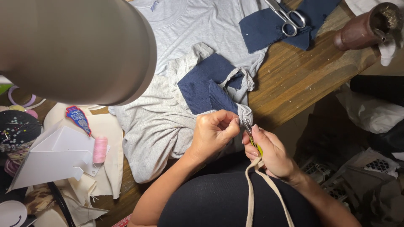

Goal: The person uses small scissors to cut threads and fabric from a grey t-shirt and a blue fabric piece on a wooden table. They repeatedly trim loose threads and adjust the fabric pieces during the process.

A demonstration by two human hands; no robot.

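Observation:
A light grey garment [160,113] with navy blue ribbed cuffs [206,90] lies bunched on the wooden table [294,71]. My left hand [212,132] pinches a fold of the grey fabric at the garment's lower edge, just below the navy cuff. My right hand [269,153] holds a small tool with a yellow-green handle [253,143], its thin metal tip touching the pinched fabric. Both hands meet close together above my lap.
Silver scissors [288,17] rest on navy fabric pieces [269,27] at the back. A brown container [364,27] stands at the far right. A pink thread spool [100,149], a blue patch [78,118], a pincushion [17,130] and cream cloth lie left. A large lamp shade [75,50] hangs over the left.

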